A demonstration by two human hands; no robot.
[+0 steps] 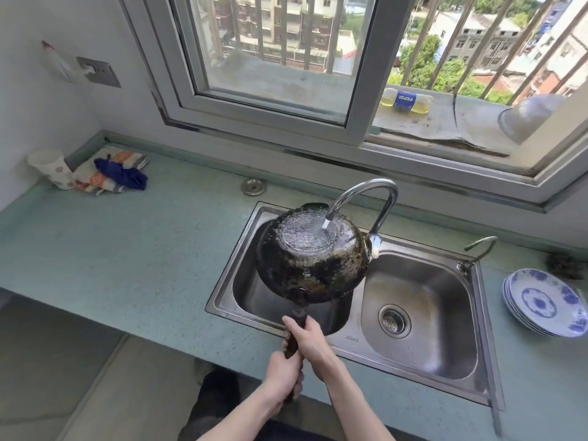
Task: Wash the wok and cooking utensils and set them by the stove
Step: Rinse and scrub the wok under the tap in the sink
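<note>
The blackened wok [310, 268] hangs upside down over the left basin of the steel double sink [477, 329]. Water from the curved faucet [375, 192] runs onto its flat wet bottom. Its dark handle [294, 340] points toward me. My left hand [283, 375] grips the near end of the handle. My right hand [307, 337] grips the handle just ahead of it, closer to the wok. No other cooking utensils are in sight.
A stack of blue-and-white plates [545, 302] sits right of the sink. A paper cup [51, 168] and folded cloths [111, 170] lie at the far left of the green counter [127, 243]. A bottle [405, 100] and metal bowl [531, 116] rest on the window ledge.
</note>
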